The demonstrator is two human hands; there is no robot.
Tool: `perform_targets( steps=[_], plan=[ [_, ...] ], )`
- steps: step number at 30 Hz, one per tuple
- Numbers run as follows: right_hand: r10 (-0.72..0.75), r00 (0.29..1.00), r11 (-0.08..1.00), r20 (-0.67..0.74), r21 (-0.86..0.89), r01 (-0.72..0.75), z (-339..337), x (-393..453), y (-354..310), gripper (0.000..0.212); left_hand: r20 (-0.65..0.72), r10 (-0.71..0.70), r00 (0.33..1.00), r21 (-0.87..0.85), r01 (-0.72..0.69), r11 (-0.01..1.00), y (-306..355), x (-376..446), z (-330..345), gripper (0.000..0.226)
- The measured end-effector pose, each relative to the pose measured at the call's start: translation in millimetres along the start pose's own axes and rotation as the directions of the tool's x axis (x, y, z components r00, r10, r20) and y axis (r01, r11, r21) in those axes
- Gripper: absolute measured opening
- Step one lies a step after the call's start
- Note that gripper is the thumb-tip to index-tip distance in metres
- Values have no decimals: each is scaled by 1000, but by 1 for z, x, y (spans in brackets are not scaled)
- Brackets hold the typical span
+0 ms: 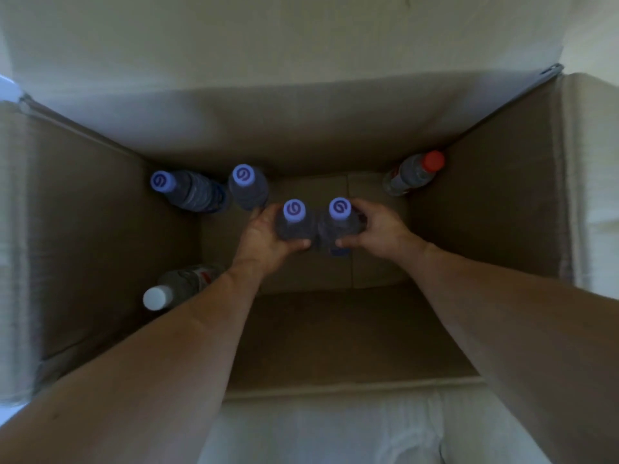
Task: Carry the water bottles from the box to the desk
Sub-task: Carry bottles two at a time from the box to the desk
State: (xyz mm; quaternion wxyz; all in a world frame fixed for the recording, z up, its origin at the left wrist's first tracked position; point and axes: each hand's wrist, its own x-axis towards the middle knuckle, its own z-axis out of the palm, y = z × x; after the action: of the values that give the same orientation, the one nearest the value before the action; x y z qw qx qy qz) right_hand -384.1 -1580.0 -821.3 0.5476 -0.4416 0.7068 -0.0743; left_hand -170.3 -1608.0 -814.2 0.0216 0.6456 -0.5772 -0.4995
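I look straight down into a deep cardboard box (100, 209). My left hand (264, 239) grips a blue-capped water bottle (294, 212) near the middle of the box floor. My right hand (375, 229) grips a second blue-capped bottle (340, 209) right beside it; the two bottles touch. Both stand upright, with fingers curled round their bodies. Two more blue-capped bottles (162, 181) (244, 175) stand at the back left. A red-capped bottle (432, 161) stands in the back right corner, and a white-capped one (157, 298) sits at the front left, partly behind my left forearm.
The box walls rise high on all sides around my arms, with the flaps folded outward. A pale wall lies beyond the far flap (301, 38). White fabric (335, 430) shows below the near edge of the box. The desk is out of view.
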Motion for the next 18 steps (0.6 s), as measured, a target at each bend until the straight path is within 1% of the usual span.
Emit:
perform_targets(
  steps=[3,5,7,10,12,13,15,17,18],
  plan=[
    [55,994,984,90,165,-69,-8,-16,-1,75,122,-47,991,-204,71,976,6,-15,-15,72],
    [78,988,966,135,235,-108,-17,-27,-9,75,151,-72,986,-282,113,953,15,-25,-25,71],
    [87,982,944,170,301,-136,-28,-40,-21,67,153,-99,983,-368,149,918,27,-37,-35,66],
    [60,975,893,213,425,-148,-43,-60,-45,50,162,-112,980,-535,183,825,45,-55,-48,49],
    [43,971,846,234,509,-160,-51,-72,-62,46,183,-109,977,-641,203,740,58,-65,-55,44],
    [39,970,820,240,547,-169,-55,-78,-70,45,192,-108,975,-677,211,705,65,-71,-60,44],
    [36,970,764,240,619,-181,-60,-88,-86,53,212,-105,972,-725,228,650,79,-81,-70,53],
    [37,975,732,220,658,-177,-64,-99,-100,61,216,-118,969,-738,241,630,94,-92,-81,63],
    [43,977,727,209,664,-174,-66,-105,-107,61,215,-123,969,-741,244,625,101,-98,-86,64]
  ],
)
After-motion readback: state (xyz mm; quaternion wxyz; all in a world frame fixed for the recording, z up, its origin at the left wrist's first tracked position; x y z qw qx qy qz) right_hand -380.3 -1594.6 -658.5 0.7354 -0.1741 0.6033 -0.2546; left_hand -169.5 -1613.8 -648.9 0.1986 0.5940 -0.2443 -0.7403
